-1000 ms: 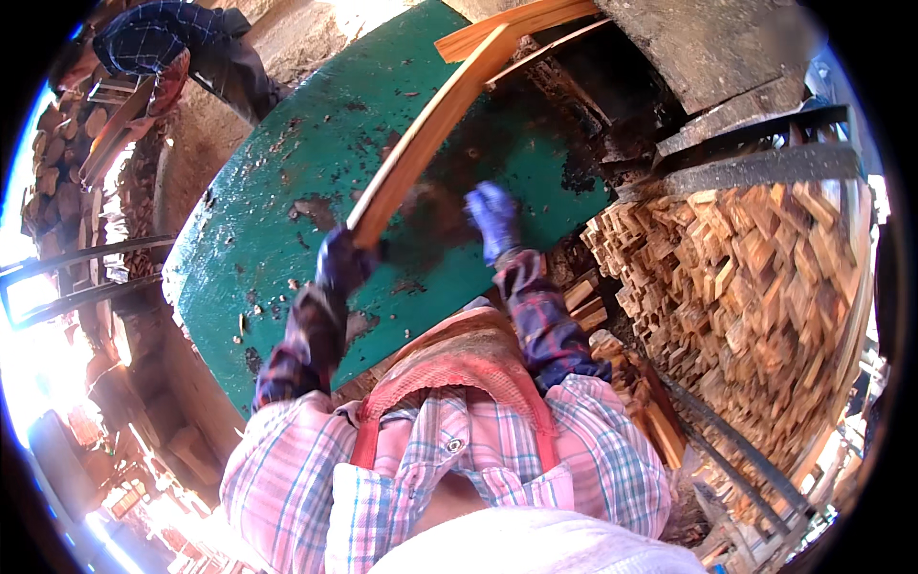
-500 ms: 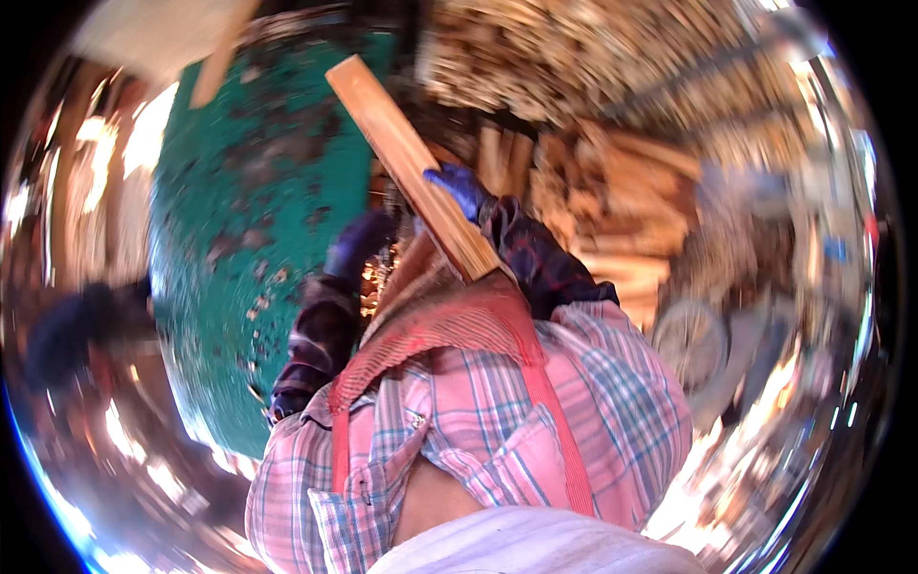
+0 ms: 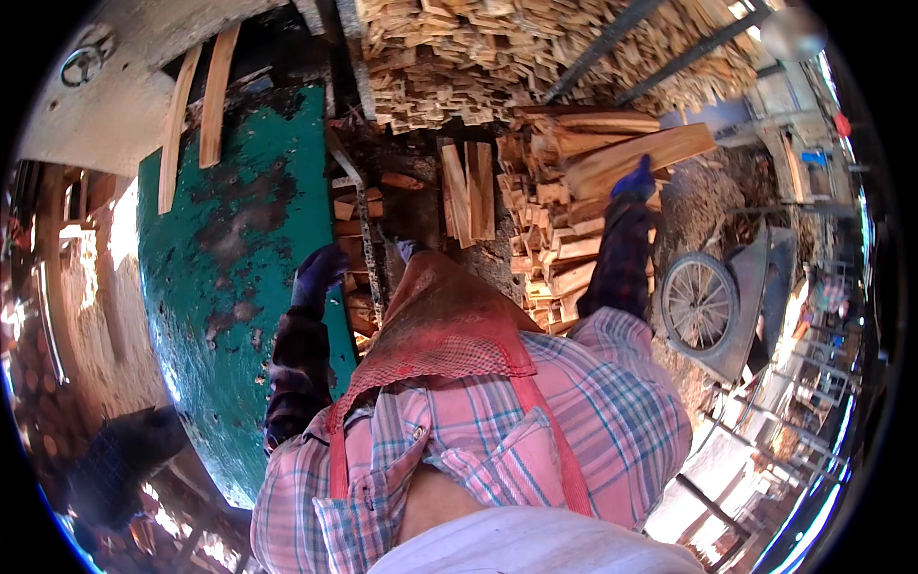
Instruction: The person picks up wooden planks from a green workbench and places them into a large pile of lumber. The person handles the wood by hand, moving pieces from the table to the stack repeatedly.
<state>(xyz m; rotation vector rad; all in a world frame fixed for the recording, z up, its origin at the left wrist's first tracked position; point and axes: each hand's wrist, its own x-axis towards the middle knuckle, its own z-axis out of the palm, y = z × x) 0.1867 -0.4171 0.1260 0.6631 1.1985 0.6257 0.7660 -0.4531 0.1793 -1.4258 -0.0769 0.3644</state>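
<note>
My right hand (image 3: 631, 182), in a blue glove, is out to the right with its fingers on the near edge of a long wooden board (image 3: 684, 143). The board lies slanted over the top of a stack of split wood (image 3: 571, 251). My left hand (image 3: 320, 273), also gloved in blue, hovers near the right edge of a green, dirt-stained tabletop (image 3: 229, 258). Its fingers are loosely bent and apart, and nothing shows in them.
Two boards (image 3: 218, 100) stick out over the tabletop's far end, by a machine with a handwheel (image 3: 86, 65). Upright wood pieces (image 3: 469, 191) stand ahead. A large woodpile (image 3: 449, 57) rises behind. A spoked-wheel cart (image 3: 700, 304) is at right. A dark-clothed person (image 3: 120, 464) is at lower left.
The board has gone from in front of my body to the stack at right, with my right hand on it. My left hand has moved left and nearer me. The view has turned.
</note>
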